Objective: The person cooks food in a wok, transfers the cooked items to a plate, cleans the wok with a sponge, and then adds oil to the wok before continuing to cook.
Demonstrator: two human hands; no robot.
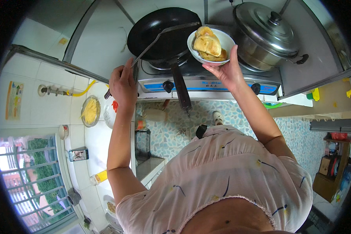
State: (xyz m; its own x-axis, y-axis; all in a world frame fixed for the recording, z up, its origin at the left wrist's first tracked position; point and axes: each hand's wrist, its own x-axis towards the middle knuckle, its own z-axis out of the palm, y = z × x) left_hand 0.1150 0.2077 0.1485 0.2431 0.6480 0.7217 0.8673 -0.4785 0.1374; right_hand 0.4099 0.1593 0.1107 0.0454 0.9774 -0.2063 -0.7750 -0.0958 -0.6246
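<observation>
My left hand (pixel 123 84) grips the handle of a long metal spatula (pixel 154 41), whose far end reaches over the black wok (pixel 163 32) toward the bowl. The wok rests on the left burner of a two-burner gas stove (pixel 158 83), its dark handle pointing toward me. My right hand (pixel 226 70) holds a white bowl (pixel 229 44) by its rim and underside, above the stove between the wok and a lidded pot. Several golden-brown pieces of fried food (pixel 207 45) lie piled in the bowl. The wok's visible inside shows no food.
A lidded steel pot (pixel 266 35) stands on the right burner. On the left counter are a dish of pale yellow shreds (pixel 90 111), a plate with red pieces (pixel 108 114), a yellow-labelled jar (pixel 99 177) and a phone (pixel 78 155). Grey-edged panels flank the stove.
</observation>
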